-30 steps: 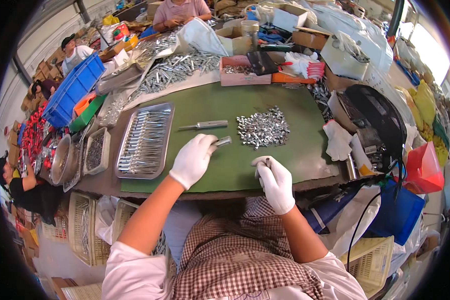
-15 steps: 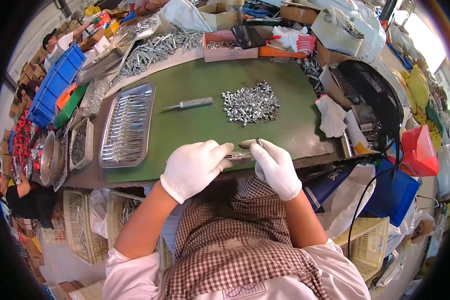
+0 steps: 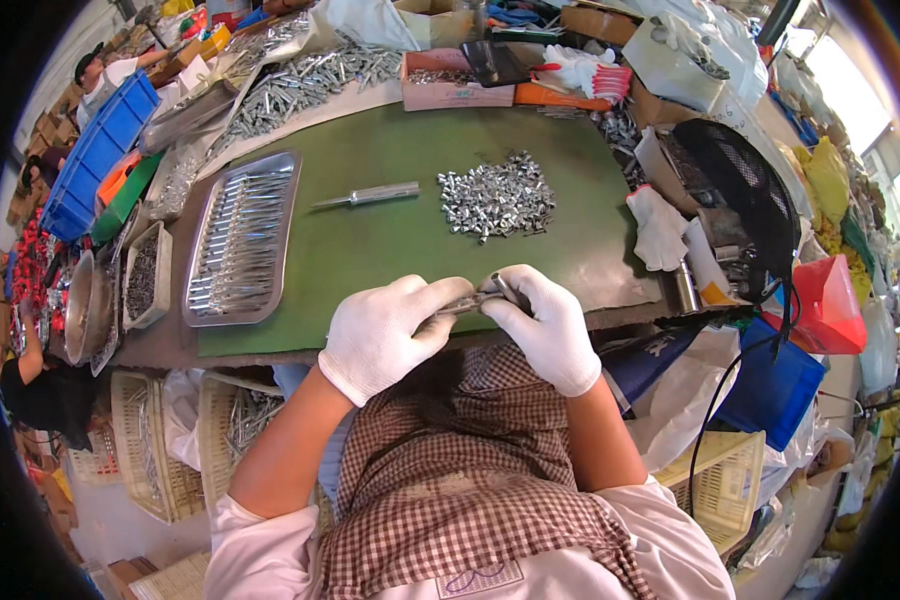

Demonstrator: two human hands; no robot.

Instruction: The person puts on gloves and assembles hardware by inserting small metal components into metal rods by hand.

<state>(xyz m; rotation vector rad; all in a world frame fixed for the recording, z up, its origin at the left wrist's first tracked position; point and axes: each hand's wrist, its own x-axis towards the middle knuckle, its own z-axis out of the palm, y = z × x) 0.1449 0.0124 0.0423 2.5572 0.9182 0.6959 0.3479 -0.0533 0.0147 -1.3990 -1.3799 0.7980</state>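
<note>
Over the green surface (image 3: pixel 390 240), your left hand (image 3: pixel 385 335) and right hand (image 3: pixel 545 325) both pinch one small metal piece (image 3: pixel 470 300), fingers closed to hold it steady.

Left hand (image 3: pixel 390 335) and right hand (image 3: pixel 545 325) wear matt white cloth gloves; the small part (image 3: pixel 475 300) between them is shiny metal; the counter (image 3: pixel 370 240) has matt green covering; tray (image 3: pixel 242 240) glossy steel; apron (image 3: pixel 470 450) checked cloth.

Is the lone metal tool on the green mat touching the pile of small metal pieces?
Apart. The head view shows bare green mat between the tool and the pile.
</note>
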